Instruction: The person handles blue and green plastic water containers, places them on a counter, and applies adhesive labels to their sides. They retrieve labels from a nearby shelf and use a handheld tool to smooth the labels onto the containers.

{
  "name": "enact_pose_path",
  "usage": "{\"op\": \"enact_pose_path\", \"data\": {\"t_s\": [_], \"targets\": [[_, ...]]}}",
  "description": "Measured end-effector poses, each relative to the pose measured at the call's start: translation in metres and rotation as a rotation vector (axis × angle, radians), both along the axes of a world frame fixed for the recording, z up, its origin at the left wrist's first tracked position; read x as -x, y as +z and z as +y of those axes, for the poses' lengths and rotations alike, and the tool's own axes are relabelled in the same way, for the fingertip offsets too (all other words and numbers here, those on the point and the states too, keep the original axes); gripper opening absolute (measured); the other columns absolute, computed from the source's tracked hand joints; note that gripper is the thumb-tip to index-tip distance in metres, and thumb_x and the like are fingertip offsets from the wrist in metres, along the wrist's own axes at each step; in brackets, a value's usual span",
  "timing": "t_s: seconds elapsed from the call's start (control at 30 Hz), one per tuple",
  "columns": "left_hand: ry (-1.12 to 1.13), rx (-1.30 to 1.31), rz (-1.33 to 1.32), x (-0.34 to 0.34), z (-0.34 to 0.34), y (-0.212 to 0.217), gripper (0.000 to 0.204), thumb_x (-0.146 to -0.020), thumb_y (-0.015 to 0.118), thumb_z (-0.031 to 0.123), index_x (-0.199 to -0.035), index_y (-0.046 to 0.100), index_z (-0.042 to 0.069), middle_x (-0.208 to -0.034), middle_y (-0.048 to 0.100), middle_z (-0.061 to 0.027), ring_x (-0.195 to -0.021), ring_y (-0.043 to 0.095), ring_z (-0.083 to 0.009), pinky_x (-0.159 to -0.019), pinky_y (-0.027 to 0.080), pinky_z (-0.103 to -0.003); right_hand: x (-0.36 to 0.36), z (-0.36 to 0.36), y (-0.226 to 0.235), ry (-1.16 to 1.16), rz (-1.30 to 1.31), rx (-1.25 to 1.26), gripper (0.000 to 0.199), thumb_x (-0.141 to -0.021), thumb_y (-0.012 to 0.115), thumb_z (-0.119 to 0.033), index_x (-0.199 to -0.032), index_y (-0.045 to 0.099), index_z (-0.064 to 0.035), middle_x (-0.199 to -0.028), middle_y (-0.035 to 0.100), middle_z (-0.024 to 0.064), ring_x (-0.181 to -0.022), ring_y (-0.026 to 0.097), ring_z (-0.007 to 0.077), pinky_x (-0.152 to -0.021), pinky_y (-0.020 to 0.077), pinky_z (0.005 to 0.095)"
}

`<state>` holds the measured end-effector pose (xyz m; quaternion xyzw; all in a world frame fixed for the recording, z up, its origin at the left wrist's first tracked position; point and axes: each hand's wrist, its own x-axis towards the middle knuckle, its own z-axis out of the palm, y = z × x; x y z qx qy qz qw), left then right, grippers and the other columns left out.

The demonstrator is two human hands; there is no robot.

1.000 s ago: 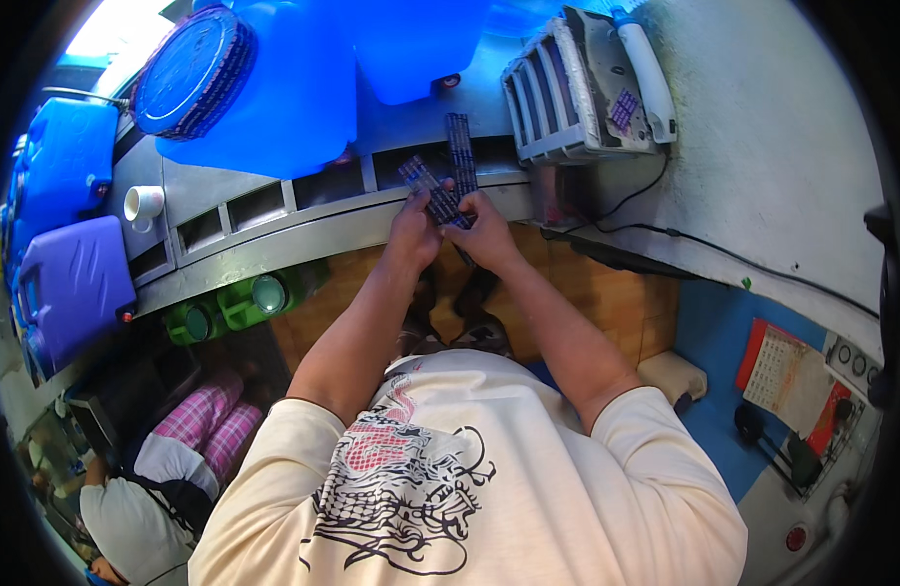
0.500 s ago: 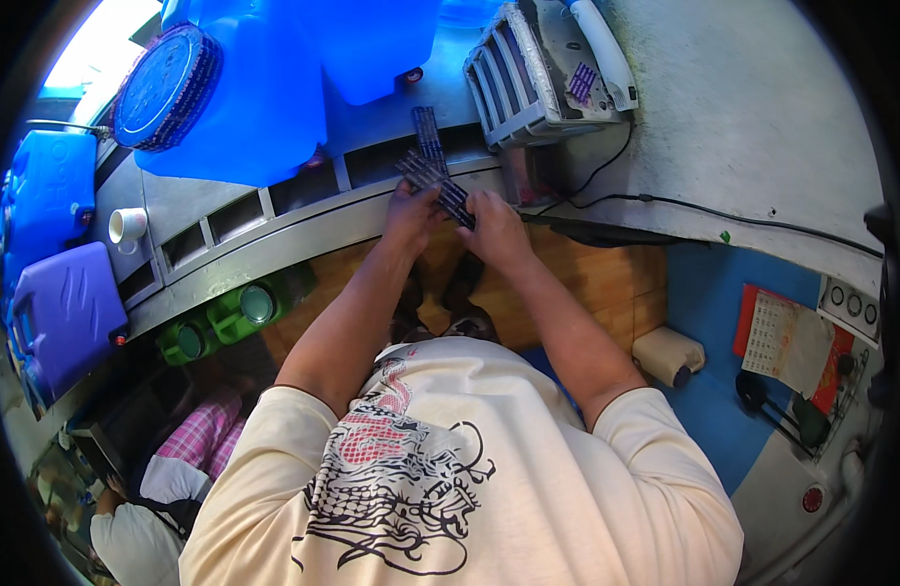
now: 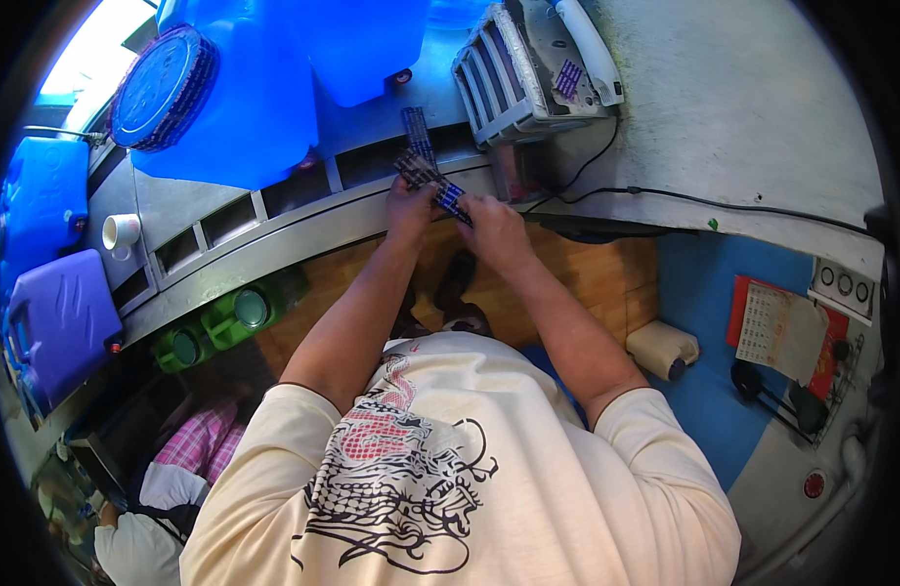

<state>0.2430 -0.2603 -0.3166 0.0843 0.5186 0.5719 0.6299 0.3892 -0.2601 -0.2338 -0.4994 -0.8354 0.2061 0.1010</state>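
Dark, flat strips with pale printing [image 3: 452, 200] are between my hands, over the front edge of the metal counter. My left hand [image 3: 408, 207] is closed on them at one side, with a strip end poking out past its fingers. At the lower right end, my right hand [image 3: 495, 230] pinches the same strips. A similar strip [image 3: 417, 129] extends upward from behind them; whether it is held or lies on the counter, I cannot tell. The fingertips are partly hidden by the strips and the backs of the hands.
Big blue jugs [image 3: 245, 107] stand on the counter [image 3: 191, 202], with a white cup [image 3: 121, 230] and a purple jug [image 3: 64, 317] at left. A slatted grey-white box [image 3: 504, 83] is right of the strips. A cable [image 3: 665, 198] runs along the right-hand wall. Another person [image 3: 167, 493] is at lower left.
The view has shifted slightly, so the counter things sit a little further left. Both hands stay on the strips, which have tilted a little and catch the light more bluely.
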Motion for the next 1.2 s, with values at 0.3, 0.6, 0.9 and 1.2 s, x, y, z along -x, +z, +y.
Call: {"op": "enact_pose_path", "data": {"t_s": [0.3,0.6,0.9,1.2], "targets": [[-0.054,0.055,0.008,-0.014,-0.001,-0.003,0.025,-0.085,0.059,0.002,-0.108,0.052,0.009,-0.095,0.064,-0.0049,-0.081,0.066,-0.0174,-0.067,0.058,-0.033,-0.013,0.006,-0.004,0.009,-0.091,0.055,0.020,-0.075,0.070,-0.013,-0.092,0.064,-0.0047,-0.084,0.063,0.0165,-0.080,0.063,0.0370,-0.072,0.0511,0.0461],[-0.259,0.127,0.133,-0.026,0.002,0.013,0.029,-0.081,0.069,0.008,-0.105,0.052,0.009,-0.092,0.063,-0.0036,-0.079,0.065,-0.0160,-0.067,0.056,-0.033,-0.039,0.007,0.001,0.004,-0.142,0.081,0.012,-0.077,0.065,-0.014,-0.082,0.069,-0.0037,-0.080,0.064,0.0166,-0.078,0.064,0.0362,-0.072,0.0514,0.0473],[-0.108,0.189,0.274,0.043,0.028,-0.037,0.029,-0.082,0.068,0.009,-0.106,0.051,0.005,-0.091,0.064,-0.0092,-0.074,0.067,-0.0188,-0.056,0.055,-0.028,-0.089,0.038,0.029,-0.088,-0.325,0.050,0.012,-0.076,0.060,-0.010,-0.076,0.068,-0.0021,-0.078,0.066,0.0198,-0.076,0.065,0.0391,-0.072,0.0521,0.0494],[-0.260,0.231,0.173,0.069,-0.015,-0.040,0.032,-0.091,0.062,0.029,-0.111,0.050,0.007,-0.096,0.060,-0.0072,-0.084,0.067,-0.0219,-0.065,0.056,-0.030,-0.120,0.121,-0.045,-0.196,-0.504,-0.123,0.014,-0.078,0.059,-0.012,-0.074,0.070,-0.0049,-0.077,0.068,0.0204,-0.075,0.068,0.0372,-0.066,0.0552,0.0455]]}}
